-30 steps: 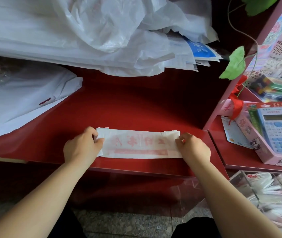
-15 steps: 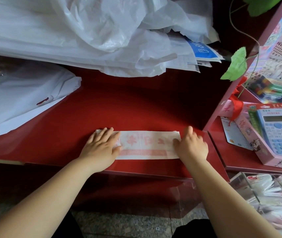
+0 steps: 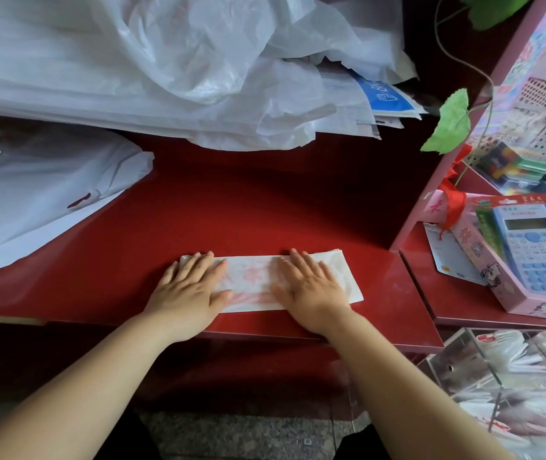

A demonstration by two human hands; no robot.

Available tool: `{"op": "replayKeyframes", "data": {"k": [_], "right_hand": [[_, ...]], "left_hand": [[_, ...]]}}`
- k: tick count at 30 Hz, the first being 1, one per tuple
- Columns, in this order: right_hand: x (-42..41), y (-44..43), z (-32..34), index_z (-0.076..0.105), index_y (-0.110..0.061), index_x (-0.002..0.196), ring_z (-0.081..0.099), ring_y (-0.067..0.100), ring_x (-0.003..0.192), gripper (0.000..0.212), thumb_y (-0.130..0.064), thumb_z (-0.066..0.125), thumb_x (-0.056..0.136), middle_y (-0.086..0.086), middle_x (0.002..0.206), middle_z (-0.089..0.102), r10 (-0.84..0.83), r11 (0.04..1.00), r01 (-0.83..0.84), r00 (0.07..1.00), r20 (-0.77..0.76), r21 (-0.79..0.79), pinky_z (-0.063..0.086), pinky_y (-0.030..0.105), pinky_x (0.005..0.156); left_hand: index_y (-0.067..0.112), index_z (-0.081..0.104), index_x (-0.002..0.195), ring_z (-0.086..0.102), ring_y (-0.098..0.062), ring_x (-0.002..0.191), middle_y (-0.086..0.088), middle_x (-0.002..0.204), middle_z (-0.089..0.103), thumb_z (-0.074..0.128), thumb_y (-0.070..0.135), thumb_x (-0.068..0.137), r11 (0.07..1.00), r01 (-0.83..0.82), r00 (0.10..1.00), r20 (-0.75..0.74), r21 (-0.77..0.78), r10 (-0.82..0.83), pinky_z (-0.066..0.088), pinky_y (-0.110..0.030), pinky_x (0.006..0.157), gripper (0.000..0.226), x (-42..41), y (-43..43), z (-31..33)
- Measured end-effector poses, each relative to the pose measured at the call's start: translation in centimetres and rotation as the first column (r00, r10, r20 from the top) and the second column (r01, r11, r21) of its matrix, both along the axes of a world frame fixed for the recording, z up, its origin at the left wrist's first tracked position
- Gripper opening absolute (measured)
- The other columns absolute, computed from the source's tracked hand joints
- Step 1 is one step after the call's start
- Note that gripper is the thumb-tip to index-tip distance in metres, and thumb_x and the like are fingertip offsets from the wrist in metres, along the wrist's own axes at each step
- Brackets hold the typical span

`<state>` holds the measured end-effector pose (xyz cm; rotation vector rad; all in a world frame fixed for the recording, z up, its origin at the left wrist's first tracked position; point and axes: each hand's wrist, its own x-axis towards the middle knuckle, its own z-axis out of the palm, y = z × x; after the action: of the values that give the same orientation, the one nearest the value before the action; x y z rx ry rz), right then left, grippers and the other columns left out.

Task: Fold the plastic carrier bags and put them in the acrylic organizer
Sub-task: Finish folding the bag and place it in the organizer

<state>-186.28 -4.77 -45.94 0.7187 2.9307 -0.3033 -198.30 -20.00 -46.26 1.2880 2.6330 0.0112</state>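
left hand: I see it flat, fingers spread, pressing the folded bag, as before.
right hand: curled earlier; now flat, moved inward.
folded bag: on the red surface, right end now uncovered.

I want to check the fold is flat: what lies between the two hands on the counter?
In the head view, only the red-printed middle of the folded bag lies between the left hand and the right hand, both pressed flat on it.

Glossy red counter, soft sheen on surface. Lower red shelf adjoins at right. Speckled grey stone floor below front edge.
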Motion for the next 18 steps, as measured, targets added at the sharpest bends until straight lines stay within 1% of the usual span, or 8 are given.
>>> {"op": "replayKeyframes", "data": {"k": [3,7,9,11,12,15,17,18], "right_hand": [[2.1,2.7,0.3,0.001,-0.023,0.148,-0.011,0.01,0.142,0.056,-0.044,0.019,0.099,-0.003,0.155,-0.009,-0.04,0.998,0.038,0.998,0.046,0.046,-0.01,0.027,0.112],[3.2,4.4,0.4,0.002,-0.025,0.148,-0.009,0.009,0.142,0.052,-0.041,0.018,0.1,-0.006,0.155,-0.007,-0.045,0.997,0.043,0.998,0.048,0.059,-0.01,0.027,0.112],[3.2,4.7,0.3,0.004,-0.027,0.147,-0.008,0.01,0.142,0.051,-0.039,0.019,0.1,-0.007,0.155,-0.005,-0.031,0.998,0.028,0.998,0.048,0.059,-0.01,0.03,0.112],[3.0,5.0,0.3,0.006,-0.029,0.147,-0.006,0.013,0.143,0.05,-0.038,0.021,0.1,-0.006,0.156,-0.004,-0.041,0.997,0.039,0.999,0.033,0.068,-0.009,0.033,0.113],[2.9,5.2,0.2,0.006,-0.028,0.147,-0.005,0.015,0.143,0.051,-0.039,0.022,0.1,-0.005,0.156,-0.003,-0.063,0.994,0.061,0.998,0.023,0.094,-0.009,0.034,0.113],[2.4,5.1,0.6,0.01,-0.023,0.148,0.002,0.024,0.143,0.056,-0.037,0.032,0.098,0.005,0.156,0.001,-0.155,0.956,0.163,0.986,-0.053,0.245,-0.002,0.038,0.114],[2.0,4.0,0.5,0.038,-0.01,0.138,0.033,0.035,0.133,0.052,-0.023,0.052,0.089,0.018,0.147,0.03,-0.096,0.896,0.198,0.96,-0.261,0.398,0.026,0.046,0.109],[1.9,3.3,0.2,0.056,-0.005,0.122,0.052,0.038,0.116,0.044,-0.018,0.056,0.08,0.022,0.132,0.049,-0.02,0.879,0.199,0.923,-0.385,0.433,0.042,0.048,0.095]], "left_hand": [[0.028,-0.013,0.145,-0.022,-0.007,0.138,0.006,0.153,-0.02,0.006,0.05,0.096,0.999,0.031,0.999,0.008,0.012,-0.031,-0.013,-0.031,0.112,0.057,-0.2,-0.9,0.1],[0.033,-0.019,0.141,-0.026,0.008,0.122,0.022,0.14,-0.026,-0.024,0.058,0.052,0.993,0.117,0.993,-0.022,0.032,-0.116,-0.015,-0.025,0.109,0.093,-0.8,-3.2,-0.4],[0.033,-0.017,0.138,-0.027,0.011,0.124,0.021,0.142,-0.019,-0.024,0.069,0.057,0.974,0.176,0.984,-0.065,0.143,-0.168,-0.017,-0.018,0.106,0.088,-1.3,-4.8,-1.2],[0.031,0.013,0.145,-0.017,0.009,0.134,0.01,0.149,0.02,-0.011,0.07,0.081,0.949,0.266,0.958,-0.155,0.168,-0.241,-0.008,-0.016,0.108,0.079,-1.3,-6.2,-1.5],[0.028,0.03,0.141,-0.006,0.005,0.138,0.006,0.142,0.039,-0.001,0.065,0.088,0.942,0.289,0.949,-0.182,0.169,-0.259,-0.001,-0.02,0.109,0.071,-1.2,-6.8,-1.7],[0.028,0.047,0.121,0.035,-0.01,0.127,0.004,0.118,0.061,0.02,0.054,0.095,0.853,0.387,0.914,-0.266,0.35,-0.305,0.009,-0.025,0.111,0.046,-0.5,-7.6,-2.7],[0.026,0.053,0.108,0.048,-0.013,0.108,0.001,0.098,0.067,0.041,0.03,0.088,0.727,0.441,0.89,-0.361,0.526,-0.279,0.016,-0.024,0.11,0.024,-0.2,-7.0,-3.0],[0.024,0.057,0.101,0.05,-0.013,0.101,0.002,0.088,0.067,0.044,0.018,0.08,0.674,0.459,0.879,-0.408,0.578,-0.249,0.019,-0.023,0.109,0.026,-0.1,-6.6,-3.0]]}}
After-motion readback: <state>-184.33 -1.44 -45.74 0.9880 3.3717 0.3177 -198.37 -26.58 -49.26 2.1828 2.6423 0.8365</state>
